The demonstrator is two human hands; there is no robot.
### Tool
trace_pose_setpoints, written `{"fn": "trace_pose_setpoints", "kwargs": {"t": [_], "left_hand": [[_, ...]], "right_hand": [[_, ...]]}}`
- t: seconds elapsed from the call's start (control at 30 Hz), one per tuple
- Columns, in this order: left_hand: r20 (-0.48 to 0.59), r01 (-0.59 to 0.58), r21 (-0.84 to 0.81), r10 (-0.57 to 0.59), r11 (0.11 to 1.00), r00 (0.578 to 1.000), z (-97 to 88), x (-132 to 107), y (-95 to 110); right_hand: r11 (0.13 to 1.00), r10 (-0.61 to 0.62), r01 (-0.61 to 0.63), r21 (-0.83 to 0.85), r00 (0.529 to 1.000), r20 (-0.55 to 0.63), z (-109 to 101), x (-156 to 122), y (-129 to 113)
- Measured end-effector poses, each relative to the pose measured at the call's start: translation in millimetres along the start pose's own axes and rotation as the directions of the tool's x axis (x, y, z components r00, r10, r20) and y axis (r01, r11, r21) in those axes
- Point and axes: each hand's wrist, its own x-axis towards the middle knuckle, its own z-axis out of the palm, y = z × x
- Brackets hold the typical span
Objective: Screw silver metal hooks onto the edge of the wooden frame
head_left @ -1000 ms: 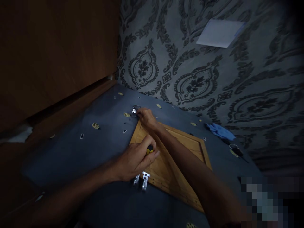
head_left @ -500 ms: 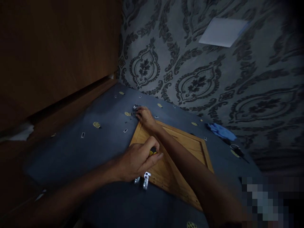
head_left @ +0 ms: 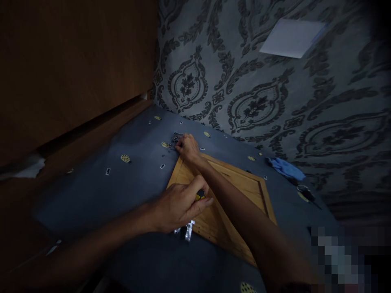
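My left hand (head_left: 180,205) is closed around a yellow-and-black screwdriver handle (head_left: 200,195), over the lower left part of a wooden cabinet door (head_left: 241,187); the tool's shaft is hidden. Beneath that hand, silvery metal hinges (head_left: 189,231) sit at the door's near edge, partly covered. My right hand (head_left: 187,147) reaches past the door's far corner to a small cluster of metal hardware (head_left: 175,137) on the patterned cloth. Its fingertips are pressed together there, and what they pinch is too small to tell. A few tiny screws (head_left: 163,155) lie close by.
The dark blue patterned cloth (head_left: 137,187) covers the floor. At right lie a blue rag (head_left: 285,168) and a dark tool (head_left: 305,193). A brown wooden cabinet (head_left: 76,61) rises on the left; patterned wallpaper (head_left: 253,81) with a white sheet (head_left: 293,38) is behind.
My right hand has shifted slightly right, and its fingers have drawn closer together beside the metal hardware, uncovering more of it. My left hand stays on the screwdriver. The view has tilted slightly.
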Motion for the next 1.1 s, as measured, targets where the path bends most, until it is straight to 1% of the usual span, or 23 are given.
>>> {"fn": "trace_pose_setpoints", "kwargs": {"t": [0.1, 0.3, 0.5, 0.63, 0.73, 0.87, 1.1], "left_hand": [[0.023, 0.004, -0.01, -0.003, 1.0, 1.0, 0.0, 0, 0], [0.018, -0.009, 0.037, 0.009, 0.999, 1.0, 2.3, -1, -2], [0.011, -0.016, 0.04, 0.016, 0.999, 1.0, 4.0, -1, -4], [0.007, -0.034, 0.059, 0.034, 0.998, 0.999, 4.5, -1, -5], [0.019, -0.043, 0.078, 0.042, 0.996, 0.999, 3.4, -1, -4], [0.042, -0.058, 0.09, 0.055, 0.994, 0.998, 1.9, -2, -2], [0.052, -0.068, 0.104, 0.063, 0.992, 0.997, 4.7, -4, -2]], "right_hand": [[0.999, 0.023, -0.023, -0.031, 1.0, 0.008, -6, -5, -9], [0.994, 0.097, -0.094, -0.065, 0.994, 0.047, -14, -13, -25], [0.976, 0.213, -0.204, -0.071, 0.966, 0.147, -18, -10, -32], [0.972, 0.233, -0.224, -0.068, 0.957, 0.174, -22, -8, -34], [0.973, 0.231, -0.224, -0.056, 0.957, 0.176, -25, -9, -37], [0.972, 0.234, -0.233, -0.025, 0.961, 0.15, -23, -12, -41], [0.956, 0.263, -0.272, 0.111, 0.96, 0.096, -17, -14, -41]]}}
